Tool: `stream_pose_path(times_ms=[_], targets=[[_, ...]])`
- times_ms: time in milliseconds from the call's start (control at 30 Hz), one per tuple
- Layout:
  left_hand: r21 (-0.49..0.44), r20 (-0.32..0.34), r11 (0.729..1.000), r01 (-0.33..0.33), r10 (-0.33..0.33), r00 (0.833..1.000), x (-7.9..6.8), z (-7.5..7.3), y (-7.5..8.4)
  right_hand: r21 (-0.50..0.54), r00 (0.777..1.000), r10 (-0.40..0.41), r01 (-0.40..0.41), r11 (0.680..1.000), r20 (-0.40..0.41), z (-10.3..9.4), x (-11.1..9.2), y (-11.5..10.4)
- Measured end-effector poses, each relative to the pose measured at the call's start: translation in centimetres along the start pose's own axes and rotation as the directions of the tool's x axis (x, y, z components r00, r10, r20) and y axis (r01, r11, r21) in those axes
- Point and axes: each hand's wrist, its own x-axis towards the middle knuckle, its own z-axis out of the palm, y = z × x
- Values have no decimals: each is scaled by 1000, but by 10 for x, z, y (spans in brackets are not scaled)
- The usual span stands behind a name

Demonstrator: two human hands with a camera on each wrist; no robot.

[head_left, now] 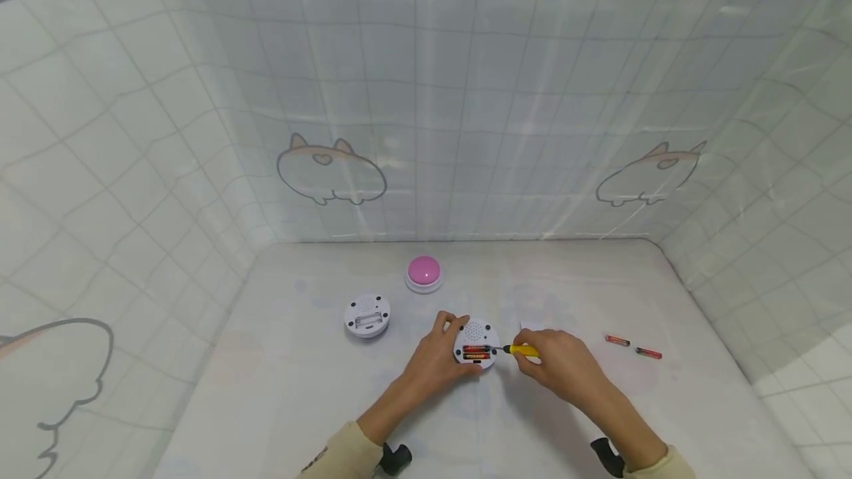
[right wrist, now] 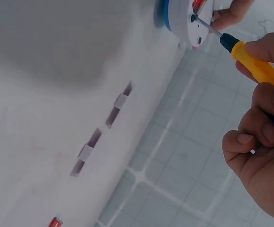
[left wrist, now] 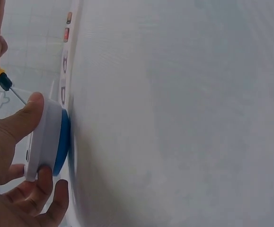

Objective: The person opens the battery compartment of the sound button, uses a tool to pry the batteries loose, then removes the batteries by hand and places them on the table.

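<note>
A round white sound button [head_left: 486, 331] is upside down, its blue dome [left wrist: 62, 142] toward the table. My left hand [head_left: 435, 353] grips it by the rim, thumb on one side and fingers on the other. Two red and black batteries [head_left: 476, 352] lie side by side in its uncovered battery slot, beside a speaker grille. My right hand [head_left: 562, 364] holds a yellow screwdriver [head_left: 522, 350] with a black collar. Its thin metal shaft points left, and in the right wrist view the tip meets the button's underside near the batteries. Part of the handle is hidden in the right palm.
Behind to the left, another upturned white button [head_left: 367, 316] shows a bare battery slot. A pink-domed button [head_left: 424, 272] stands upright at the back. Two loose batteries [head_left: 617, 341] lie to the right. Two purplish strips with pale middles [right wrist: 84, 152] are on the table. Grid-patterned sheeting encloses the table.
</note>
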Motion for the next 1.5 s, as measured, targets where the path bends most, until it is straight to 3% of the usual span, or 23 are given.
stream_pose_path(times_ms=[200, 300, 567, 700, 1100, 1500], targets=[[16, -14, 1000, -15, 15, 1000, 1, 0, -2, -21, 1000, -12, 12, 1000, -12, 3, 4, 0], [22, -14, 1000, -13, 14, 1000, 2, 1, -4, 17, 1000, -1, 1, 1000, 5, 4, 5, 2], [13, -16, 1000, -22, 22, 1000, 2, 1, -6, 266, 998, 47, -58, 962, 48, 12, 6, 21], [10, -4, 1000, -11, 11, 1000, 3, 0, -5, 334, 997, 54, -67, 940, 47, 18, 5, 30], [20, -3, 1000, -21, 21, 1000, 6, -1, -7, 431, 995, 90, -101, 896, 46, 24, 4, 43], [5, 0, 1000, -25, 25, 1000, 6, -1, -6, 450, 994, 104, -110, 886, 37, 23, 2, 43]])
